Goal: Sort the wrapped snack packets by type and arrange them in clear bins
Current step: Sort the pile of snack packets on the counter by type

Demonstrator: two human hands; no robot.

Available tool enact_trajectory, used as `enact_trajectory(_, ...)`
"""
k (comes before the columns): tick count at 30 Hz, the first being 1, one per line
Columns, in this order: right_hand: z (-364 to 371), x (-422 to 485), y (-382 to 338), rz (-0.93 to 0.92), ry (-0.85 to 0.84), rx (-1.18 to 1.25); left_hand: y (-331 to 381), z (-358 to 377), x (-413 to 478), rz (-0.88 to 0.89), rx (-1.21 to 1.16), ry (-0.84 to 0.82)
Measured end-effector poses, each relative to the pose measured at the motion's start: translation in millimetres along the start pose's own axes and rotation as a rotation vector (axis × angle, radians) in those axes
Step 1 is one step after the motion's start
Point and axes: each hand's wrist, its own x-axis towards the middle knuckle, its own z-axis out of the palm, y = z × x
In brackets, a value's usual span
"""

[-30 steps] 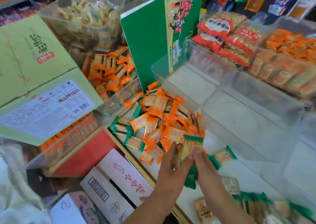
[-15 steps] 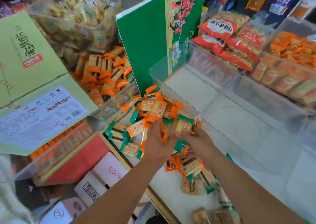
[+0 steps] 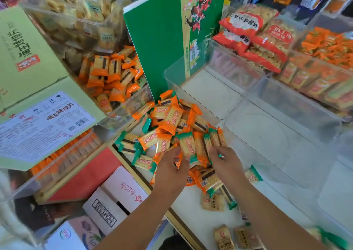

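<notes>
A heap of orange-wrapped cracker packets (image 3: 172,118) lies on the white counter, with green-ended packets (image 3: 128,144) mixed in on its left side. At the heap's near edge my left hand (image 3: 172,167) and my right hand (image 3: 227,163) each pinch upright packets, among them a green-ended one (image 3: 188,146) between the two hands. More packets lie under my wrists. Two clear bins stand bare behind and to the right, one (image 3: 210,93) at the back and one (image 3: 267,139) nearer. A few brown packets (image 3: 213,202) lie close to me.
A clear bin of orange packets (image 3: 110,77) and one of pale yellow packets (image 3: 80,11) sit on the left. An upright green carton (image 3: 158,45) stands behind the heap. Red biscuit bags (image 3: 248,30) and filled bins line the right. White cartons (image 3: 118,198) lie below the counter edge.
Both hands have moved away from me, up to the heap's near edge, carrying the green-ended packet. They now hold more packets side by side.
</notes>
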Motion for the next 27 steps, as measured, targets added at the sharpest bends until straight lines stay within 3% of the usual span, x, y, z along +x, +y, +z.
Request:
enact_trajectory(4, 2, 10, -1, 0.029, -0.140, 0.054, -4, -6, -7, 0.000, -0.002, -0.037)
enact_trajectory(8, -19, -12, 4, -0.029, 0.038, -0.015, -9, -6, -21, 0.086, 0.059, -0.027)
enact_trajectory(11, -46, -47, 34, -0.007, 0.041, -0.019, -29, 3, -49, 0.097, 0.105, -0.067)
enact_trajectory(16, -63, -106, 119, 0.145, -0.003, -0.027, -87, 49, -91, -0.007, 0.447, -0.459)
enact_trajectory(20, -64, -144, 168, 0.239, 0.075, 0.064, -110, 86, -109, -0.001, 0.511, -0.649)
enact_trajectory(27, -71, -169, 205, 0.306, 0.165, 0.051, -112, 112, -118, 0.008, 0.467, -0.615)
